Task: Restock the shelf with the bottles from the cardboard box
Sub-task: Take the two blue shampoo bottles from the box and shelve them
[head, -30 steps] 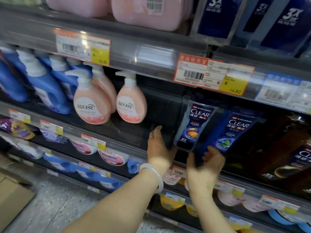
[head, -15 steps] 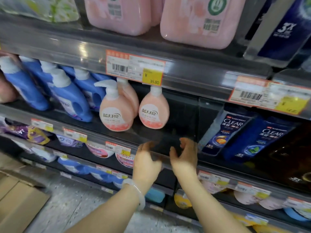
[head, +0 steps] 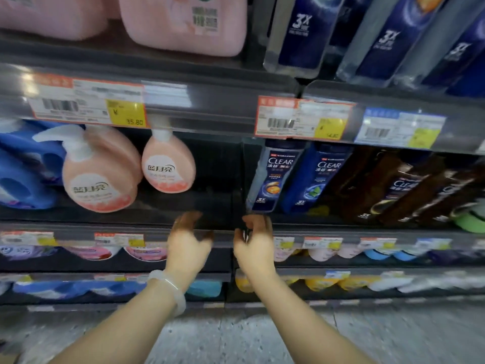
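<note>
Two pink pump bottles (head: 101, 174) (head: 169, 166) stand on the middle shelf (head: 217, 227), with a dark gap to their right. Beyond a clear divider, a blue CLEAR shampoo bottle (head: 275, 177) leans next to a second one (head: 319, 177). My left hand (head: 187, 243), with a pale bangle on the wrist, and my right hand (head: 253, 240) hover side by side at the shelf's front edge below the gap. Both hold nothing, fingers loosely curved. The cardboard box is out of view.
Blue detergent jugs (head: 23, 166) stand at the far left, brown bottles (head: 399, 185) at the right. Pink refill packs (head: 181, 24) and dark blue bottles (head: 301, 32) fill the shelf above. Lower shelves hold more products. Price tags (head: 86, 102) line the rails. Speckled floor (head: 236, 334) lies below.
My hands came away from the leaning CLEAR bottle and moved left and down to the shelf edge. The view swung right and closer, and the cardboard box left the frame.
</note>
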The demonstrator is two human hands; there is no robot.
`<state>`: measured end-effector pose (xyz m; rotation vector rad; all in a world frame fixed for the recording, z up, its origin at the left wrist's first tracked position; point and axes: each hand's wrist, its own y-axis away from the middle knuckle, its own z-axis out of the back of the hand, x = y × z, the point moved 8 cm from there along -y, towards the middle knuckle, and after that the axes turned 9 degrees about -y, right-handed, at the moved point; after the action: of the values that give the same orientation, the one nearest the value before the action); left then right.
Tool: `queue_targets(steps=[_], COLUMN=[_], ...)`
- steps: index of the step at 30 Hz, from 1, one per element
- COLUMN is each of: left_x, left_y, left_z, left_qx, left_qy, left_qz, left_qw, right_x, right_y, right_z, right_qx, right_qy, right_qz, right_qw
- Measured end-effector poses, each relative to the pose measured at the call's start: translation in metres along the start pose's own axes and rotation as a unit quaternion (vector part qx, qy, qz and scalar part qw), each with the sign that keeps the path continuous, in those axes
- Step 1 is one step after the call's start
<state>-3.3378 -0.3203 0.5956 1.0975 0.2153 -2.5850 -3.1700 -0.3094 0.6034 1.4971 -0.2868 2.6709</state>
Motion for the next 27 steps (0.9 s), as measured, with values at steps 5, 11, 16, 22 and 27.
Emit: queue_targets(steps=[5,11,16,22,27], left_x=[-0.051,-0.109,-0.107,-0.105,-0.106], left_y=[-0.021,-0.029,-0.035,-0.037,-0.037], left_z=[-0.038,-0.086,-0.089,-0.088,-0.088], left_qx=[0.034,0.087,0.013,0.009,0.004], left_qy=[0.03,0.186,0.152,0.136,0.136], left_qz=[-0.03,-0.079,-0.052,-0.058,-0.069], left_qw=[0.999,0.976,0.987,0.989,0.988], right_x=[-0.029,-0.052,-0.061,-0.063,-0.064], right_y=[-0.019,-0.06,-0.073,-0.079,-0.08], right_z=[0.072,0.098,0.091,0.096,0.099], right_qx=[-0.156,-0.162,-0.137,-0.141,-0.125], right_qy=[-0.023,-0.036,-0.085,-0.058,-0.024], right_qz=[-0.024,-0.109,-0.114,-0.095,-0.083], right_qw=[0.987,0.98,0.98,0.984,0.988])
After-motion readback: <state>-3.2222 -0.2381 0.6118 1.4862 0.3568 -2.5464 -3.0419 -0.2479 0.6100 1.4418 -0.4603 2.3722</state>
